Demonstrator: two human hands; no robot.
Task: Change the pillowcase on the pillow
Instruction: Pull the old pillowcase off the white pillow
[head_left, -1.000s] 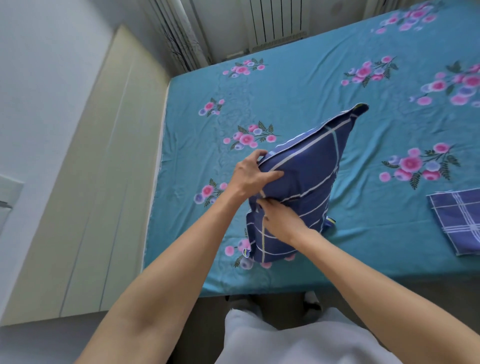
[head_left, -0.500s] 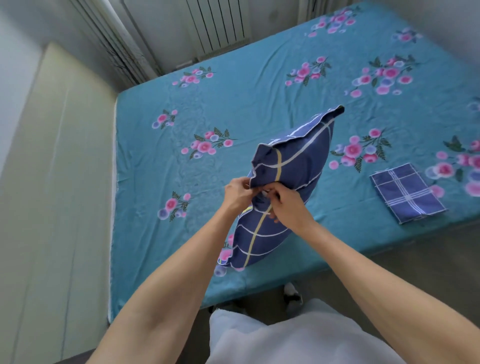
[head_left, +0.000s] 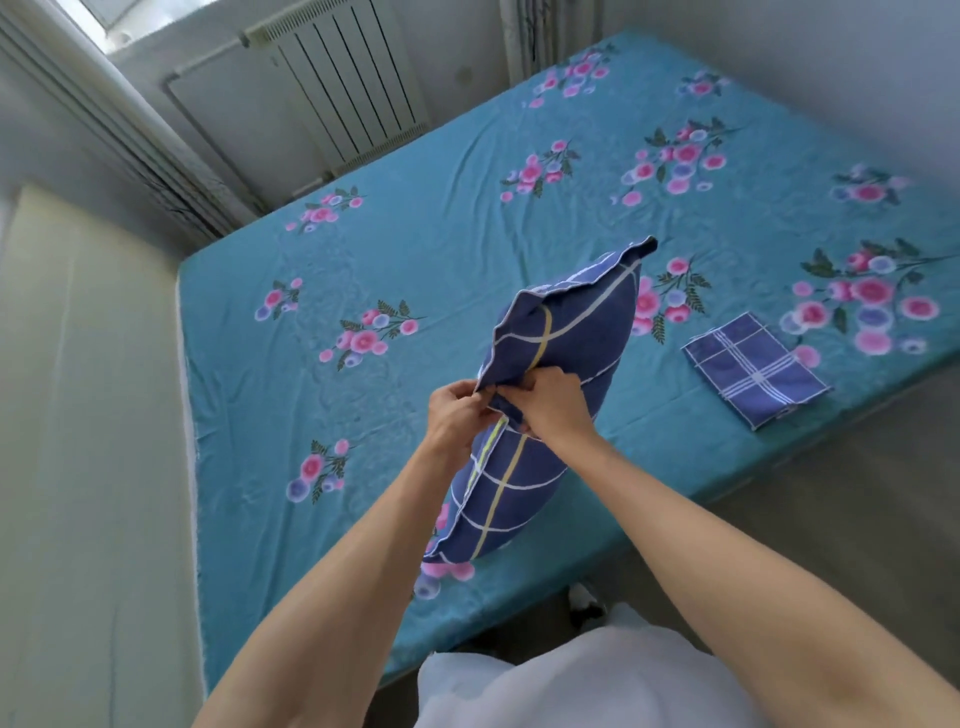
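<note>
A pillow in a dark blue case with white and yellow lines (head_left: 563, 332) stands on its lower corner on the blue flowered bed (head_left: 426, 249), tilted away from me. My left hand (head_left: 453, 410) pinches the case's near edge at its middle. My right hand (head_left: 553, 402) grips the same edge right beside it, fingers curled into the fabric. A yellow-green strip shows along the edge just below my hands. A folded blue checked pillowcase (head_left: 753, 369) lies flat on the bed to the right.
A white radiator (head_left: 343, 88) stands against the wall behind the bed. A pale cream panel (head_left: 88, 415) runs along the bed's left side. Grey floor (head_left: 857, 467) lies at the right, by the bed's near edge.
Both hands have come together on the near edge of the case, at a higher spot on the pillow. The view has swung right, bringing the folded pillowcase further into sight.
</note>
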